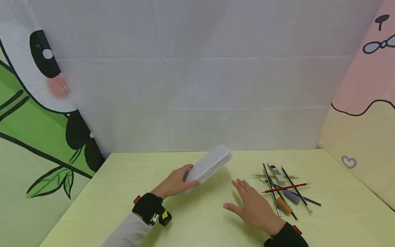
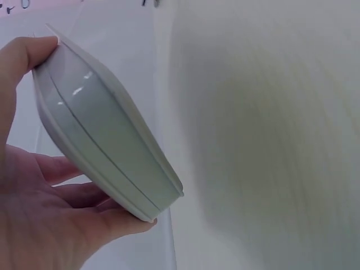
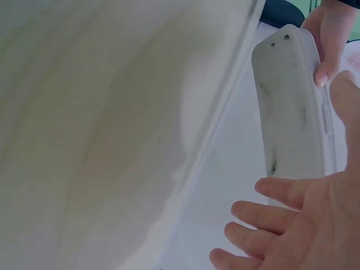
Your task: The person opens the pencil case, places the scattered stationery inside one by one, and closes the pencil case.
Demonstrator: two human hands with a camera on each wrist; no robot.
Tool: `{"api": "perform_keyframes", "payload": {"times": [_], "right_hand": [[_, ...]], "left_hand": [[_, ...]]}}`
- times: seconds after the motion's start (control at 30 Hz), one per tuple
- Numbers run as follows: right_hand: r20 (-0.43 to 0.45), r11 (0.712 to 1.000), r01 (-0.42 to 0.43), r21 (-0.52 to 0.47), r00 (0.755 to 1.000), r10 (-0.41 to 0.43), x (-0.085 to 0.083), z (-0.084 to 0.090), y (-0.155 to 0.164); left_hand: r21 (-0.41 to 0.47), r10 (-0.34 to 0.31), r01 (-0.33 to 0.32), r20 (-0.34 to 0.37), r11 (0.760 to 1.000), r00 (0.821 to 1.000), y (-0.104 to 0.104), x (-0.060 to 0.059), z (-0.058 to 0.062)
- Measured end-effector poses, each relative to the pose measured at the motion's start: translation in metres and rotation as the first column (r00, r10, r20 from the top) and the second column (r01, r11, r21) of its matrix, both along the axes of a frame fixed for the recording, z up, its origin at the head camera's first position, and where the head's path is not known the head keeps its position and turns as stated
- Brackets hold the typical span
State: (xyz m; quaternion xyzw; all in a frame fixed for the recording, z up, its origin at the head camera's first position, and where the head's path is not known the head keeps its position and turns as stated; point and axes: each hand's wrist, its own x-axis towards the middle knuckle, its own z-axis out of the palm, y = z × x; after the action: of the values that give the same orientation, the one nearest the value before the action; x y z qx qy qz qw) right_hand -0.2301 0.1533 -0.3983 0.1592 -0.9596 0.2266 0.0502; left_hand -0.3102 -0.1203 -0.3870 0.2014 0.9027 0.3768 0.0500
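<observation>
Left fingers [image 2: 121,216] around pencil case [image 2: 95,129]

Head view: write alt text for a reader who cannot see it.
A person's left hand grips one end of a closed pale grey pencil case, tilted above a yellow-green table. The right hand is open, fingers spread, beside it and holds nothing. To its right lies a loose pile of pencils and erasers.
</observation>
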Motion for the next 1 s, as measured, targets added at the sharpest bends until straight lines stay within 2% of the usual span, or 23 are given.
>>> {"api": "perform_keyframes", "payload": {"times": [0.2, 0.37, 0.5, 0.63, 0.83, 0.93, 1.0], "right_hand": [[0.110, 0.994, -0.018, -0.109, 0.993, 0.030, -0.002, 0.000, 0.001], [0.117, 0.989, -0.027, -0.145, 0.992, 0.044, -0.007, 0.003, 0.003], [0.099, 0.986, -0.038, -0.161, 0.994, 0.054, -0.015, 0.006, 0.004], [0.063, 0.974, -0.053, -0.219, 0.996, 0.068, -0.023, 0.011, 0.004], [-0.080, 0.930, -0.105, -0.353, 0.993, 0.081, -0.029, 0.020, 0.001], [-0.104, 0.889, -0.121, -0.442, 0.991, 0.084, -0.030, 0.025, -0.001], [-0.087, 0.846, -0.116, -0.521, 0.993, 0.082, -0.031, 0.029, -0.002]], "left_hand": [[0.064, -0.035, 0.031, 0.072, 0.997, 0.997, 0.002, 0.012, 0.002], [0.114, -0.083, 0.071, 0.104, 0.991, 0.991, 0.005, 0.015, 0.004], [0.132, -0.106, 0.091, 0.109, 0.987, 0.988, 0.007, 0.018, 0.007], [0.168, -0.124, 0.102, 0.124, 0.980, 0.984, 0.009, 0.022, 0.010], [0.237, -0.143, 0.107, 0.142, 0.966, 0.980, 0.014, 0.027, 0.013], [0.266, -0.159, 0.115, 0.147, 0.957, 0.976, 0.017, 0.030, 0.016], [0.279, -0.168, 0.123, 0.143, 0.952, 0.975, 0.019, 0.031, 0.019]]}}
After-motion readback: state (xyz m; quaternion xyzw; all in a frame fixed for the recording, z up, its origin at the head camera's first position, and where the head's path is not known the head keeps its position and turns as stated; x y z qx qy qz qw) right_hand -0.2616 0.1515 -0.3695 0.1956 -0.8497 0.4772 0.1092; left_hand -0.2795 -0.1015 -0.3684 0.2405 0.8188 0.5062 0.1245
